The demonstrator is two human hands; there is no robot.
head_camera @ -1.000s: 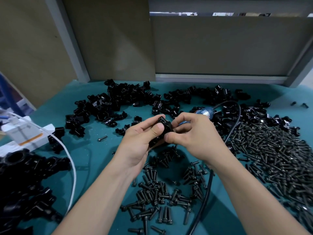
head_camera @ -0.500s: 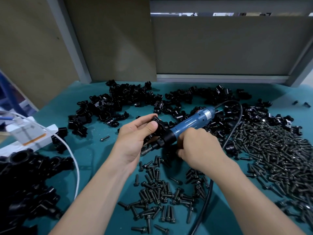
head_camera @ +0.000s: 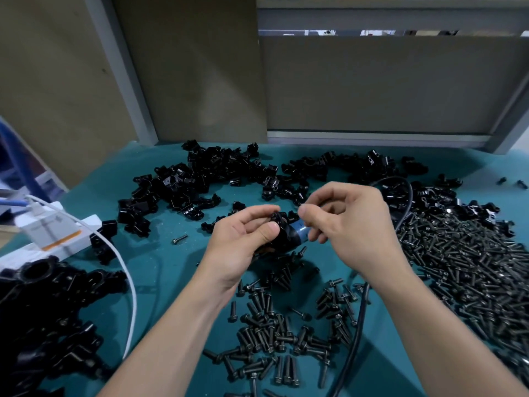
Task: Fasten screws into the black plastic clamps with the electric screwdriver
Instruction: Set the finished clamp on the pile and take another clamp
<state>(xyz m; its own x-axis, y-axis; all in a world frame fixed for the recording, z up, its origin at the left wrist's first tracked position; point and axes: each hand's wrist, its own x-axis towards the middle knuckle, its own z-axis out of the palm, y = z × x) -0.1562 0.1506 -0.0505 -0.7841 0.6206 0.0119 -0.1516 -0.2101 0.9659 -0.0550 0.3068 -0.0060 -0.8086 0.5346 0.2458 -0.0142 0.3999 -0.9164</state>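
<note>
Raised since half a second ago, the right hand (head_camera: 352,224) is curled round the screwdriver (head_camera: 300,235), now mostly hidden. The clamp (head_camera: 278,220) is pinched in the left hand (head_camera: 243,245), above the tabletop (head_camera: 160,262). Screw driving is judged to be in hand; next, the bit must be seated squarely. Loose screws (head_camera: 472,267) and spare clamps (head_camera: 206,173) are strewn before grey panels (head_camera: 372,81).

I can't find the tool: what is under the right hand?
Only the electric screwdriver, its blue-and-black front end, shows below the right hand; curled fingers cover the rest.
</note>
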